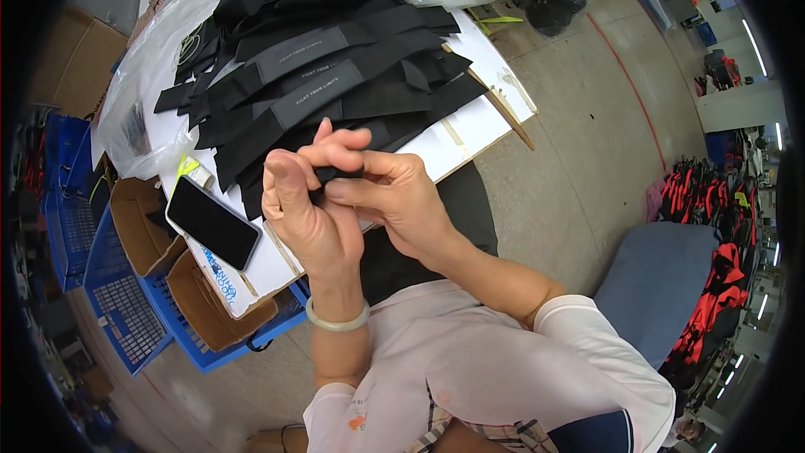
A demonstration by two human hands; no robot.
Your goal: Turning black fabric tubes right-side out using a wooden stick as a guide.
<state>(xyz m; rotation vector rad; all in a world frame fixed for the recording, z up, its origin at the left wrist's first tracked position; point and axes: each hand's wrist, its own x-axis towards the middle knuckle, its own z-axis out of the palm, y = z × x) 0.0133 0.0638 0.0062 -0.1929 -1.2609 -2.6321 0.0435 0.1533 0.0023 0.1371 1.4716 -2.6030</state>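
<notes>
Working on a small black strap piece (pixel 335 174), pinched between the left hand (pixel 306 210) and the right hand (pixel 402 197), in the air just in front of the near edge of the white table (pixel 478 130). On the left hand: fingers curled close together, thumb side pressed against the piece, a pale green bangle (pixel 337 319) at the wrist. On the right hand: thumb and first fingers narrow, closed on the other end of the same piece, the remaining fingers bent behind. Mostly hidden by the fingers, so cannot tell its exact shape, nor whether folded or only rolled. Judged as the middle of a handling step: folding or pressing one piece held apart from the pile, not yet laid down. Behind the hands, on the table, a big loose pile of black straps (pixel 335 75) with grey bands, overlapping in many directions, partly lying on a clear plastic bag (pixel 155 75). Left of the hands, a black phone (pixel 212 222) flat on the table corner, near but not touching. Lower at the left, blue crates (pixel 126 310) with brown cardboard boxes (pixel 138 222). For a next move, probably needing a steady pinch with both thumbs, edges kept aligned, and a free place on the table chosen before letting go; also care not to drag the pile or push the phone off the corner.
</notes>
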